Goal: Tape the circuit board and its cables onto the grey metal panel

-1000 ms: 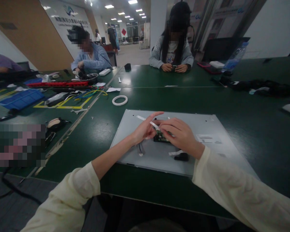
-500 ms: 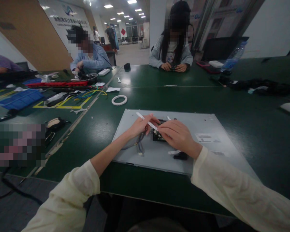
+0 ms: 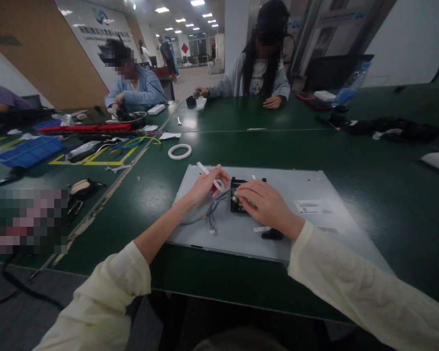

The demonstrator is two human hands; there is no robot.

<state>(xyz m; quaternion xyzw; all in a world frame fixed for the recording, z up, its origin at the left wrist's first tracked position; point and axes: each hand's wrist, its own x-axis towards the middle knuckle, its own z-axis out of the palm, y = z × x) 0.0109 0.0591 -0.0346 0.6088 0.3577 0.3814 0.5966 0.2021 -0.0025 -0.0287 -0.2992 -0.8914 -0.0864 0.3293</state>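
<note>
a big grey panel [image 3: 307, 229] lies flat on the green counter [image 3: 369, 161], right in front of the person. a small dark circuit board [image 3: 236, 195] sits on the panel, near its middle.

the right hand [image 3: 264, 206] rests on top of the circuit board and covers its right part. its fingers are curled down onto the board, but you cannot tell if they pinch anything.

the left hand [image 3: 205, 187] is just to the left of the board, close to the right hand but not touching it. its fingers are pressed together on a thin white strip [image 3: 208, 174] that sticks up and to the left, away from the board.

some thin wires [image 3: 212, 214] run from the board's left side, under the left hand, and down across the panel.

a white ring of tape [image 3: 179, 151] lies on the counter past the panel's far left corner, well apart from both hands.
</note>
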